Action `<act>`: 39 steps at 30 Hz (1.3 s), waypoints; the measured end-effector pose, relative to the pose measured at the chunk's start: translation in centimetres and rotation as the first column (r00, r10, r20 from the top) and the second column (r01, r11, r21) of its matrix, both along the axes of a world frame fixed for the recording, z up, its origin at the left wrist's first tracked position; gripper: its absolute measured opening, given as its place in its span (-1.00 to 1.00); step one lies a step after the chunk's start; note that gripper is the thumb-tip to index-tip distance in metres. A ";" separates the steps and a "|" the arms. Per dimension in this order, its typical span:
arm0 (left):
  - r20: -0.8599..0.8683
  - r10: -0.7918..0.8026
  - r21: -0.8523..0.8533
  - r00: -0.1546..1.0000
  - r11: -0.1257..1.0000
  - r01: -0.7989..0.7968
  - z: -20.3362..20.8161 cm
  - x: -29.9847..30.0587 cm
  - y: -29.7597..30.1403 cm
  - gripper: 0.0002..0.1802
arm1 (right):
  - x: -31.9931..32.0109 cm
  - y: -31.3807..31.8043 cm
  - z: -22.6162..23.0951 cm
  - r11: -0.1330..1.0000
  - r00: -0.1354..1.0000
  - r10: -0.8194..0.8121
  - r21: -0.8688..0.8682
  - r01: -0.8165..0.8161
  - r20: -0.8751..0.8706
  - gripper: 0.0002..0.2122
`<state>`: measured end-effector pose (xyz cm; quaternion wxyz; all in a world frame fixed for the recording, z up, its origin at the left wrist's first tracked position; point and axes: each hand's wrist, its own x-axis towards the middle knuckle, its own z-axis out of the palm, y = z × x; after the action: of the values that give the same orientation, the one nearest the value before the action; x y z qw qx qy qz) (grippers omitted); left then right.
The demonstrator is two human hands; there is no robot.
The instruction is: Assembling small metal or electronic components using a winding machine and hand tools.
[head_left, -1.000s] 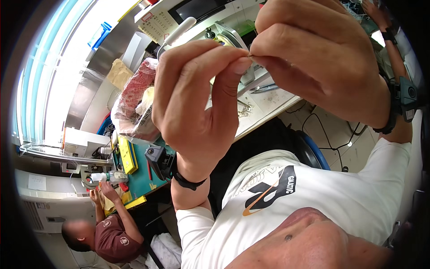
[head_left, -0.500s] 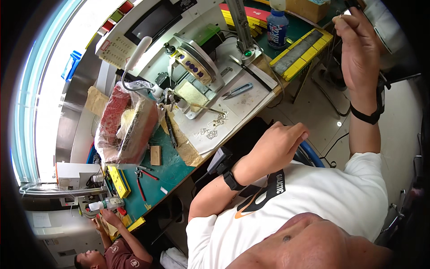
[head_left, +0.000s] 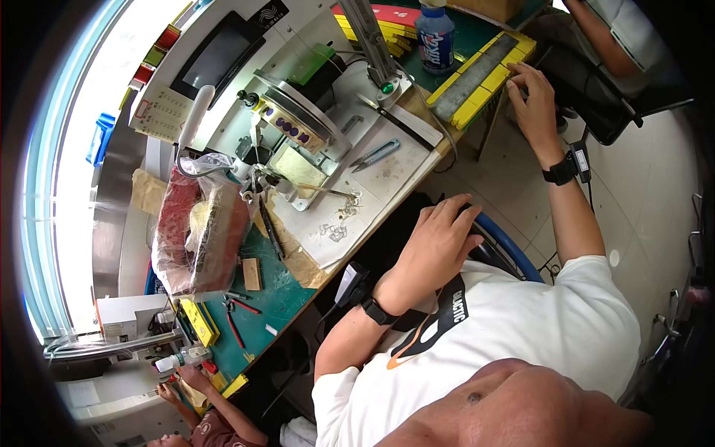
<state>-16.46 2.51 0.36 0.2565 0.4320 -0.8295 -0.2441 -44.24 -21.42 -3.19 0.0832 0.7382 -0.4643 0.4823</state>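
My left hand (head_left: 439,237) hovers palm-down over my lap, just off the table's front edge, with fingers slightly apart and nothing visible in it. At the right, my right hand (head_left: 533,106) reaches to the near right end of a long grey tray edged in yellow (head_left: 477,80). Its bent fingers are apart and look empty; whether the fingertips touch the tray, I cannot tell. Small bent wire pieces (head_left: 333,232) lie in loose heaps on white paper (head_left: 302,225). Beyond them are blue-handled snips (head_left: 377,155) and a bench machine (head_left: 298,123) with a round-dotted panel.
A plastic-wrapped red bundle (head_left: 195,231) sits left of the paper, near black tweezers (head_left: 272,231) and a wooden block (head_left: 252,274). Red-handled pliers (head_left: 235,326) lie closer. A blue bottle (head_left: 435,41) stands behind the tray. Another person's hands (head_left: 182,384) work at lower left.
My right hand has come down from its raised pinch on a thin wire-like thing to the tray's end, and its fingers have parted. The left hand's fingers have loosened. The view has shifted slightly.
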 end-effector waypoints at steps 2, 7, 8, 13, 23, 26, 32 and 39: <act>-0.007 -0.015 0.005 1.000 1.000 0.015 0.0 0.1 -0.1 -0.50 | -0.1 -0.6 -0.5 0.999 1.000 -0.019 0.051 0.019 0.004 -0.91; -0.011 -0.035 0.025 0.999 0.999 0.035 -0.4 0.4 -0.3 -0.59 | -0.5 -1.3 -1.5 0.997 0.993 -0.080 0.010 0.081 -0.087 -0.92; -0.012 -0.033 0.025 0.999 0.999 0.034 -0.5 0.5 -0.3 -0.60 | -0.7 -1.4 -1.6 0.996 0.990 -0.086 0.005 0.087 -0.113 -0.92; -0.026 -0.030 0.010 0.999 0.999 0.030 -0.3 0.6 -0.6 -0.64 | -0.4 -1.5 -1.5 0.990 0.966 -0.137 0.011 0.143 -0.219 -0.91; -0.099 0.075 -0.090 0.992 0.992 -0.084 1.4 4.2 -0.3 -0.72 | 3.0 2.8 1.3 0.965 0.934 -0.249 0.013 0.261 -0.256 -0.68; -0.167 0.229 -0.101 0.959 0.964 -0.248 2.2 6.2 -0.1 -0.74 | 6.9 6.2 2.4 1.000 0.997 -0.003 0.007 0.004 -0.079 -0.70; -0.203 0.586 -0.131 0.785 0.778 -0.614 2.4 10.3 0.7 -0.81 | 14.6 12.4 2.8 0.767 0.800 0.592 0.236 -0.597 0.100 -0.71; -0.209 0.673 -0.189 0.709 0.684 -0.705 1.1 12.5 1.1 -0.87 | 19.0 13.8 1.2 0.587 0.636 0.770 0.331 -0.738 0.053 -0.66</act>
<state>-4.00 3.63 1.50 0.4332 0.6597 -0.6123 -0.0471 -25.22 -7.65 -2.00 -0.2286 0.8903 -0.1748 0.3529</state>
